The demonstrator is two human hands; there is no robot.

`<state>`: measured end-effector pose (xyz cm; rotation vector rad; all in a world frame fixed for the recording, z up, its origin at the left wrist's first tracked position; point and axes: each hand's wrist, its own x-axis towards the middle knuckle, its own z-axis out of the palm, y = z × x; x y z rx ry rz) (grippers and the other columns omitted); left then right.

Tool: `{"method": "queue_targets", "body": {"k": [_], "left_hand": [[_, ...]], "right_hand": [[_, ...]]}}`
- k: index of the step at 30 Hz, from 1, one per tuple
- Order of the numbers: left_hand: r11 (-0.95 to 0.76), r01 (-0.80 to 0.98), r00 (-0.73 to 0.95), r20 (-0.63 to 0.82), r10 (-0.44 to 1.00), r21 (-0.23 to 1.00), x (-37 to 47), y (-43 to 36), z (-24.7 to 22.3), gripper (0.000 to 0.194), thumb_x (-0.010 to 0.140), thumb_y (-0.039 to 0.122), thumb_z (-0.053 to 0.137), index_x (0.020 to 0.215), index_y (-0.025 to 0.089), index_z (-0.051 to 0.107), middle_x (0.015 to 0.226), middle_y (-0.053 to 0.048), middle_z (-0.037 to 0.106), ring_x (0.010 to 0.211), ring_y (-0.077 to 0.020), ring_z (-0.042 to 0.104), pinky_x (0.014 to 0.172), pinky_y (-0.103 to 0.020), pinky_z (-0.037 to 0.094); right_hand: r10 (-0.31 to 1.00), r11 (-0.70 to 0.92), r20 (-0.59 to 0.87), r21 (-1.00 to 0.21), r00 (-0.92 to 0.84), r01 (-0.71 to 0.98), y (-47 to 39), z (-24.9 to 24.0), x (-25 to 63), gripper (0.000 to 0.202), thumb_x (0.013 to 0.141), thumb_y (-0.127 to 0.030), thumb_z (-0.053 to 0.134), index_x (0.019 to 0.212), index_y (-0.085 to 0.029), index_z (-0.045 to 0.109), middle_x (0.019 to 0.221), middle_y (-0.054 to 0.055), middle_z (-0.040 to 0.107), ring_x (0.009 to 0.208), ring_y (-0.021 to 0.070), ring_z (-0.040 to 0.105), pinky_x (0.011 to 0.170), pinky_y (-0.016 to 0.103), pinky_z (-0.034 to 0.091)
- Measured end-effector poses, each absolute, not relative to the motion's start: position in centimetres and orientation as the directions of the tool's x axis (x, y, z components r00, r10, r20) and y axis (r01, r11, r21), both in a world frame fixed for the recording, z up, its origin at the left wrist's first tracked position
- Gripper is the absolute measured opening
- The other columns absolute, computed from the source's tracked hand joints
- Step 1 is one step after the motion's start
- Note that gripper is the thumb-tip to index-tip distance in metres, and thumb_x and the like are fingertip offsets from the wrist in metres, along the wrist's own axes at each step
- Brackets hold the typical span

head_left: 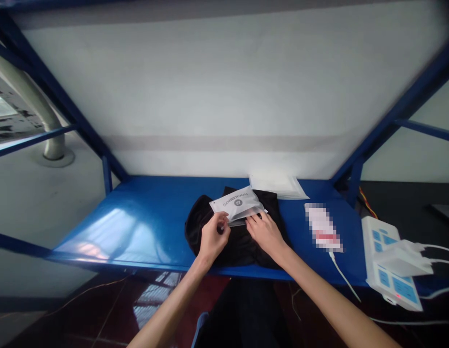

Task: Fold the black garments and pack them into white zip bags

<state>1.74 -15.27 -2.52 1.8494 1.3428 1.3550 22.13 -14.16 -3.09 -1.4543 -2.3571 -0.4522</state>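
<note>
A small translucent white pouch (238, 203) with dark lettering and a round logo lies over a black cloth item (242, 246) on the blue table. At the pouch's lower left edge, my left hand (214, 234) is closed, thumb and index finger pinched on the edge. The fingertips of my right hand (264, 232) are at the pouch's lower right opening, partly hidden by it; the fingers are bent close together. What they hold there, if anything, is hidden.
Behind the cloth lies a larger white plastic bag (278, 186). To the right are a blurred-out phone-like object (323, 227) with a white cable and a white power strip (387, 261) with plugged chargers. Blue frame bars (391, 116) rise at both sides of the blue table (144, 208).
</note>
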Motion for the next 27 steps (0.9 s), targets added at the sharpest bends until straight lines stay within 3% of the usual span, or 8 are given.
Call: {"method": "queue_targets", "body": {"k": [6, 13, 16, 18, 21, 27], "left_hand": [[-0.429, 0.460, 0.041, 0.464, 0.885, 0.778, 1.7, -15.2, -2.7, 0.025, 0.088, 0.013, 0.056, 0.110, 0.022, 0.062, 0.093, -0.002, 0.071, 0.082, -0.0163, 0.068, 0.079, -0.028, 0.053], [-0.445, 0.572, 0.052, 0.511, 0.858, 0.689, 0.3, -14.6, -1.6, 0.019, 0.092, 0.019, 0.056, 0.107, 0.022, 0.067, 0.106, -0.007, 0.071, 0.098, -0.0214, 0.066, 0.088, -0.032, 0.051], [-0.366, 0.587, 0.071, 0.404, 0.912, 0.722, -1.2, -14.2, -0.3, 0.022, 0.094, 0.034, 0.061, 0.109, 0.021, 0.070, 0.096, -0.006, 0.071, 0.085, -0.0209, 0.065, 0.078, -0.030, 0.050], [-0.293, 0.542, 0.113, 0.277, 0.954, 0.788, -2.0, -13.9, 0.5, 0.029, 0.098, 0.041, 0.054, 0.109, 0.021, 0.072, 0.084, -0.003, 0.071, 0.072, -0.0184, 0.063, 0.068, -0.027, 0.046], [-0.224, 0.496, 0.198, 0.143, 0.970, 0.839, -2.5, -13.3, 1.1, 0.030, 0.097, 0.041, 0.054, 0.109, 0.021, 0.074, 0.077, -0.001, 0.071, 0.067, -0.0172, 0.062, 0.063, -0.025, 0.042], [-0.097, 0.290, 0.240, 0.026, 0.970, 0.952, -2.6, -11.9, -0.1, 0.029, 0.084, 0.038, 0.070, 0.104, 0.018, 0.072, 0.075, -0.001, 0.069, 0.067, -0.0155, 0.061, 0.061, -0.024, 0.040]], "right_hand": [[0.849, 0.399, 0.349, 0.072, -0.397, 0.914, -13.9, -2.2, 21.6, 0.039, 0.104, -0.028, 0.042, 0.130, -0.013, 0.066, 0.137, 0.015, 0.064, 0.119, 0.0329, 0.059, 0.100, 0.047, 0.047], [0.793, 0.506, 0.361, 0.059, -0.491, 0.860, -16.5, -1.9, 23.0, 0.046, 0.105, -0.031, 0.040, 0.143, -0.012, 0.057, 0.154, 0.011, 0.049, 0.136, 0.0348, 0.048, 0.113, 0.048, 0.040], [0.825, 0.460, 0.343, 0.055, -0.450, 0.886, -17.8, -1.9, 23.0, 0.047, 0.104, -0.035, 0.042, 0.144, -0.015, 0.056, 0.153, 0.010, 0.051, 0.141, 0.0379, 0.042, 0.113, 0.054, 0.039], [0.865, 0.411, 0.293, 0.053, -0.407, 0.910, -18.3, -1.8, 22.7, 0.049, 0.104, -0.038, 0.041, 0.146, -0.017, 0.054, 0.152, 0.010, 0.052, 0.136, 0.0389, 0.047, 0.107, 0.056, 0.043], [0.903, 0.373, 0.209, 0.056, -0.376, 0.926, -18.2, -1.5, 22.4, 0.051, 0.105, -0.040, 0.038, 0.150, -0.019, 0.050, 0.154, 0.010, 0.050, 0.124, 0.0366, 0.055, 0.096, 0.054, 0.049], [0.925, 0.355, 0.134, 0.025, -0.355, 0.934, -16.2, -0.6, 22.6, 0.055, 0.105, -0.047, 0.033, 0.152, -0.021, 0.045, 0.158, 0.007, 0.044, 0.119, 0.0334, 0.058, 0.093, 0.050, 0.051]]}}
